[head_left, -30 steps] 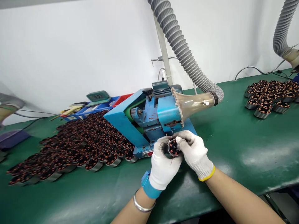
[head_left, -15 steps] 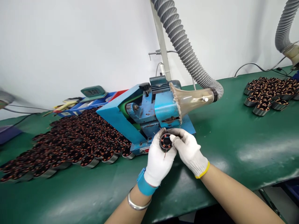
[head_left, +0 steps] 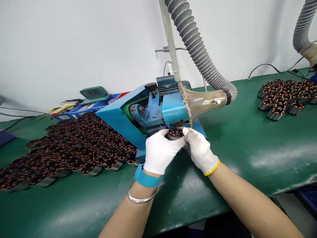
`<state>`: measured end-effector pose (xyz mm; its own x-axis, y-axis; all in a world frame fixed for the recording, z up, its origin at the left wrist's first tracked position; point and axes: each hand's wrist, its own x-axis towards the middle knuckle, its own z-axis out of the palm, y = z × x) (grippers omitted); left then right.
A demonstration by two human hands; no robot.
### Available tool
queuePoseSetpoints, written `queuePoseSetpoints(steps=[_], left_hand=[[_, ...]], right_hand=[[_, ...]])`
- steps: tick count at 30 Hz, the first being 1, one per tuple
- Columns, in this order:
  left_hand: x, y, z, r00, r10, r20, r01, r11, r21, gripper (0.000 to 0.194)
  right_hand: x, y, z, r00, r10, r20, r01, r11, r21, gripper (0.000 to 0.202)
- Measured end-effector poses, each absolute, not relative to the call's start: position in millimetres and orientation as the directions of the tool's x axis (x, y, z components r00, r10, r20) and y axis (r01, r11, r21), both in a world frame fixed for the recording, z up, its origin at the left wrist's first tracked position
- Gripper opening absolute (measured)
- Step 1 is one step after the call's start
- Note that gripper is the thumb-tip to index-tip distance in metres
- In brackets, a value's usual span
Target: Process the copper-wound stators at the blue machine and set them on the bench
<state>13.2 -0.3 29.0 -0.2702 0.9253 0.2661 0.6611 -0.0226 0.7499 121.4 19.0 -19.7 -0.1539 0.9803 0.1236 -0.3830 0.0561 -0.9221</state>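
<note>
Both my hands wear white knitted gloves. My left hand (head_left: 160, 148) is closed round the side of a motor stator (head_left: 175, 133), a short ring with copper windings inside and its open face upward. At the stator's right edge, my right hand (head_left: 198, 143) is closed, with thumb and forefinger pressed together against it; whether a wire lead is also pinched there I cannot tell. The stator is held just in front of the slot under the blue guard of a belt-driven machine (head_left: 174, 107). A thin wire end shows near my left fingertips.
Many stators (head_left: 81, 148) crowd the green bench left of the machine, and another group (head_left: 282, 99) lies at the far right. A clear suction hood (head_left: 204, 102) joins a grey hose (head_left: 198, 43). Behind stand a blue bin (head_left: 79, 112) and a small digital display (head_left: 93, 93).
Both hands have brought the stator up and forward, closer to the machine's slot. The stator has tipped, so its open face now looks more upward. The view has shifted slightly.
</note>
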Motion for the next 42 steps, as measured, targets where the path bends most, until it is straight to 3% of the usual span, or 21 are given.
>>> queuePoseSetpoints(steps=[6, 13, 21, 27, 32, 39, 42], left_hand=[[15, 1, 30, -0.267, 0.919, 0.291, 0.689, -0.03, 0.725, 0.039], [19, 4, 29, -0.261, 0.914, 0.309, 0.655, -0.067, 0.752, 0.04], [22, 3, 28, -0.253, 0.918, 0.306, 0.638, -0.08, 0.766, 0.034], [22, 8, 26, -0.236, 0.923, 0.305, 0.575, -0.12, 0.81, 0.034], [20, 1, 24, -0.233, 0.931, 0.281, 0.519, -0.126, 0.845, 0.035], [-30, -58, -2, 0.048, 0.996, 0.079, 0.081, -0.082, 0.993, 0.036], [-73, -99, -26, -0.04, 0.999, -0.024, 0.232, 0.033, 0.972, 0.053]], right_hand=[[123, 20, -17, -0.191, 0.969, 0.157, -0.496, 0.043, -0.867, 0.033], [121, 18, -13, -0.117, 0.979, 0.17, -0.409, 0.108, -0.906, 0.039], [123, 17, -11, -0.141, 0.977, 0.158, -0.588, 0.046, -0.807, 0.032], [125, 21, -18, -0.136, 0.981, 0.14, -0.393, 0.076, -0.916, 0.044], [127, 16, -17, -0.102, 0.971, 0.214, -0.368, 0.163, -0.915, 0.04], [137, -7, -22, -0.226, 0.927, 0.3, -0.246, 0.244, -0.938, 0.044], [138, -10, -26, -0.195, 0.956, 0.221, -0.166, 0.19, -0.968, 0.047]])
